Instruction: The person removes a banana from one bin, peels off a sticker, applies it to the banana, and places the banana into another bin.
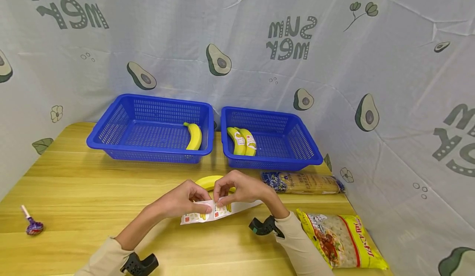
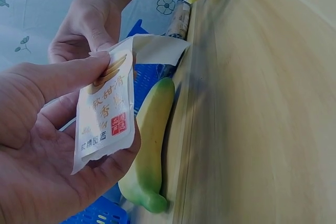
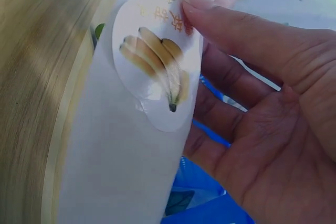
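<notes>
Above the tabletop (image 1: 92,173), both hands are pinching a sticker strip (image 1: 215,212), the left hand (image 1: 185,201) and right hand (image 1: 241,189) holding it just before a loose banana (image 1: 208,181). I am thinking the sticker (image 3: 157,77) is risking to tear or fold onto itself if the fingers are pulling too fast.

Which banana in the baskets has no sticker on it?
The single banana in the left blue basket shows plain yellow skin. The two bananas in the right blue basket each show a white label.
</notes>
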{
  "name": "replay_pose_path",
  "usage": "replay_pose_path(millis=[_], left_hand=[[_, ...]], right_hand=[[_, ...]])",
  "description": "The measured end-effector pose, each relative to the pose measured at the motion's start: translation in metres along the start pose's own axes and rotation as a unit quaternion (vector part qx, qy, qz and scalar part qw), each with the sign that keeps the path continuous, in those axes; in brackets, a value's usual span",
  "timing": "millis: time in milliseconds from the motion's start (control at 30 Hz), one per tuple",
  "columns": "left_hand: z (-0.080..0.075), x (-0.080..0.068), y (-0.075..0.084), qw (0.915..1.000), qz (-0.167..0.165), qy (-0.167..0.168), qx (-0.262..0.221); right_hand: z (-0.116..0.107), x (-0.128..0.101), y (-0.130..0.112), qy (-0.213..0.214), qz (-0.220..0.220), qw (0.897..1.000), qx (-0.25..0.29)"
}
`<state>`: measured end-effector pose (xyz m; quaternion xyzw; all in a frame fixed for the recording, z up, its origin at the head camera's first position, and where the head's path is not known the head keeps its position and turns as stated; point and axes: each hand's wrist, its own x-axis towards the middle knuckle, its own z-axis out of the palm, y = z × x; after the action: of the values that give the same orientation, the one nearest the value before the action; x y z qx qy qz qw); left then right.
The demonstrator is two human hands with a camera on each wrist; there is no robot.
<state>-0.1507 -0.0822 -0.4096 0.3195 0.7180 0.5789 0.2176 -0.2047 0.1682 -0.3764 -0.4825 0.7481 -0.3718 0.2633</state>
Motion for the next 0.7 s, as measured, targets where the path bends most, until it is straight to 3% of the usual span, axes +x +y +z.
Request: replay_pose_path(millis=[467,700], left_hand=[[0.001,0.0005,-0.0018,0.9998,-0.012,0.008,0.011],[0.0011,0.0007,-0.001,0.9996,-0.018,0.011,0.018]], right_hand=[[-0.0039,-0.0049,0.0026,-0.012,0.035,0.999,0.003],[-0.0069,-0.0066,0.0062,-0.016,0.033,0.999,-0.017]])
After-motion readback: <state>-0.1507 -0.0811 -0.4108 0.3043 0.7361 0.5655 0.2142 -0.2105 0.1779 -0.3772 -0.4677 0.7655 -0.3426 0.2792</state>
